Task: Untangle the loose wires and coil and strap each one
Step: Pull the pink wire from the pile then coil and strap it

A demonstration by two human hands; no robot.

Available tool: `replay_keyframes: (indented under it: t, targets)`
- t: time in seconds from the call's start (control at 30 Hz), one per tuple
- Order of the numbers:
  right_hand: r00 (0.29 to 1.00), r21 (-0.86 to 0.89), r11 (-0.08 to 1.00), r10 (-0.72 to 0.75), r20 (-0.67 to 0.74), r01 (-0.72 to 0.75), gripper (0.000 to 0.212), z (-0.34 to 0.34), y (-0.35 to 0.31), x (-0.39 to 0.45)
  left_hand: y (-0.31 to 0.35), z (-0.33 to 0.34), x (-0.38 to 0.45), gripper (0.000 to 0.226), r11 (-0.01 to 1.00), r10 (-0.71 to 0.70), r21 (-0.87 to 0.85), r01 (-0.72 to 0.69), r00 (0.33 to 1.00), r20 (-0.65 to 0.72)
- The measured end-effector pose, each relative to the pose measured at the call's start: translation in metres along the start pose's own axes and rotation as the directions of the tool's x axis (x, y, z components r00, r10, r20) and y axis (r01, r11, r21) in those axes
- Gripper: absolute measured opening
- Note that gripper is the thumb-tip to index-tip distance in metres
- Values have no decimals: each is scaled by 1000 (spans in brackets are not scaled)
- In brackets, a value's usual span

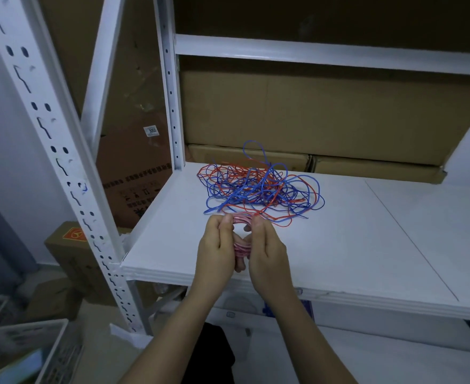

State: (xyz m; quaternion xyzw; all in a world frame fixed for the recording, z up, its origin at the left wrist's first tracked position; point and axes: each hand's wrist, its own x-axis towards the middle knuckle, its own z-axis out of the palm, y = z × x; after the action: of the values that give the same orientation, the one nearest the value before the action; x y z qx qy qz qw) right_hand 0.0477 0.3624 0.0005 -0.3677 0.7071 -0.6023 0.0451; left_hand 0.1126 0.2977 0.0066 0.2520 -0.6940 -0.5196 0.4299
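Wires, red and blue (258, 187), sit in one messy tangle on the white shelf (366, 234), far side of the hands. Left hand (217, 249) and right hand (267, 250) both pinch a small pink coil (240, 249) between them, just near of the tangle.

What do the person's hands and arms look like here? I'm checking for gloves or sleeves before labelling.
Both the left hand and right hand are bare: no gloves, rings, watch or bands visible. The forearms are uncovered too, with no sleeve in view.
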Motion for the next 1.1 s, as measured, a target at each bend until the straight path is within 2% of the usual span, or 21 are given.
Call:
replay_keyframes:
  t: [0.1, 0.17, 0.23, 0.3, 0.4, 0.5, 0.6, 0.67, 0.73, 0.83, 0.93, 1.0, 1.1]
  targets:
    - [997, -49, 998, 32, 73, -28, 28, 2, 6, -9, -10, 9, -6, 23, 998, -58, -17, 56, 994, -91]
    - [997, -117, 993, 35, 67, -27, 30, 2, 11, -15, -13, 11, -10, 23, 996, -88, 3, 89, 993, -81]
    - [999, -224, 975, 13, 39, -4, 33, -2, 15, -19, -15, 10, -13, 25, 994, -111, -6, 111, 994, -13]
    - [1000, -254, 967, 18, 20, -13, 21, -8, 22, -19, -14, 8, -16, 27, 992, -118, -31, 122, 986, 116]
    - [999, -121, 992, 49, 17, -47, 22, -19, 34, -23, -15, 4, -24, 27, 996, -83, 65, 68, 962, 262]
    - [999, -98, 995, 29, 23, -27, 23, -28, 43, -29, -19, 1, -28, 37, 977, -90, 214, 15, 934, 346]
    - [999, -38, 999, 7, 53, -5, 21, -37, 51, -34, -23, -2, -32, 45, 942, -31, 318, -105, 918, 395]
    - [998, 64, 998, 12, 65, -17, 21, -44, 53, -37, -22, -2, -35, 38, 949, -37, 300, -103, 903, 428]
    - [997, 147, 989, 16, 78, -27, 23, -49, 52, -41, -20, 0, -39, 29, 970, -72, 239, -42, 890, 451]
    - [997, 142, 989, 29, 75, -39, 21, -54, 53, -48, -19, 8, -46, 19, 985, -80, 174, 8, 908, 412]
    - [991, 119, 983, 134, 30, -137, 22, -57, 54, -55, -17, 19, -55, 17, 991, -107, 117, 67, 917, 385]
    - [980, 212, 957, 194, 39, -198, 25, -60, 55, -59, -17, 26, -60, 17, 990, -115, 116, 76, 916, 383]
    - [977, 283, 937, 211, 4, -204, 26, -72, 57, -63, -15, 40, -64, 18, 990, -129, 111, 90, 899, 418]
